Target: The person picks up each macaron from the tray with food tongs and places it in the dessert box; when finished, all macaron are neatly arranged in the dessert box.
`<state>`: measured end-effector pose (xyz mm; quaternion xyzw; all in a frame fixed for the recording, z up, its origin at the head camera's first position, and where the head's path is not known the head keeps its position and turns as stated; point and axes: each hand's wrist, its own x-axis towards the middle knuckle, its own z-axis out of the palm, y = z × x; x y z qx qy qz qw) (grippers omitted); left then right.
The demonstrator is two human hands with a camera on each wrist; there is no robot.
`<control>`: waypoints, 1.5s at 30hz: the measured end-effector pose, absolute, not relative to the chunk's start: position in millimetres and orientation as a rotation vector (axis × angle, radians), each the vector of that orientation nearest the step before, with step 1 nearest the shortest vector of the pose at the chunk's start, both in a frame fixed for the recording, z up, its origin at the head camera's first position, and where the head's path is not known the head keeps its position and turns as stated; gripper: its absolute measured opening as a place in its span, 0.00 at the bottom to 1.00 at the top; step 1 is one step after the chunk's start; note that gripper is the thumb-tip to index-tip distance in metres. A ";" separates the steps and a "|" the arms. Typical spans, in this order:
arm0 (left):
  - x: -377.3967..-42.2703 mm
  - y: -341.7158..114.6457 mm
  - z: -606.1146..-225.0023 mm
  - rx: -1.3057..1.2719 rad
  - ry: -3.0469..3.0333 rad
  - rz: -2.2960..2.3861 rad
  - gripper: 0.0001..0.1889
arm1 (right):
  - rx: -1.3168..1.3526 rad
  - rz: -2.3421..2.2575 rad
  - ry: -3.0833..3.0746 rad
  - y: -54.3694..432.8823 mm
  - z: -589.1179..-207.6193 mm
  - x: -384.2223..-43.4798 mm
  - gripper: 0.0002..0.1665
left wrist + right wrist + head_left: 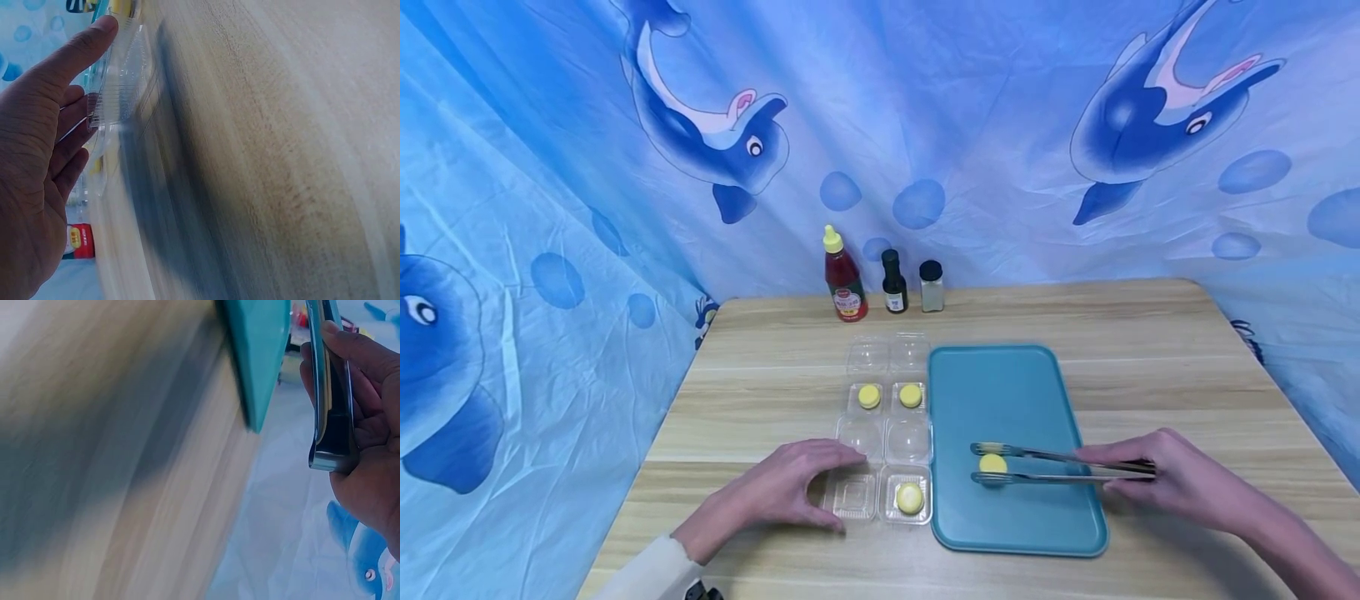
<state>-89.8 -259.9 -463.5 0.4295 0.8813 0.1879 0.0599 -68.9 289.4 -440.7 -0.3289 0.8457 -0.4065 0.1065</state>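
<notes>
Blue dolphin-print curtain hung behind a wooden table. Right hand gripped metal tongs; tips straddled a yellow macaron over front half of teal tray, lifted or resting: couldn't tell. Left hand was loose, fingers relaxed, at the left edge of clear plastic boxes. Three other macarons sat in them. Red sauce bottle, dark bottle and jar stood behind.

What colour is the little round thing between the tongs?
The little round piece is yellow; the head view shows it best.
</notes>
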 end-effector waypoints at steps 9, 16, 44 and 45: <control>-88.0 -260.5 -464.9 1.329 2.684 0.552 0.45 | -1.090 -1.217 2.491 249.3 -423.9 -72.5 0.27; -88.8 -258.7 -465.4 1.293 2.676 0.560 0.44 | -1.103 -1.205 2.475 215.9 -414.9 -76.0 0.26; -89.9 -258.4 -466.5 1.311 2.679 0.561 0.45 | -1.241 -1.031 2.487 248.2 -443.3 -79.4 0.28; -89.6 -258.4 -466.5 1.310 2.679 0.560 0.45 | -1.250 -1.035 2.482 249.1 -444.6 -79.8 0.27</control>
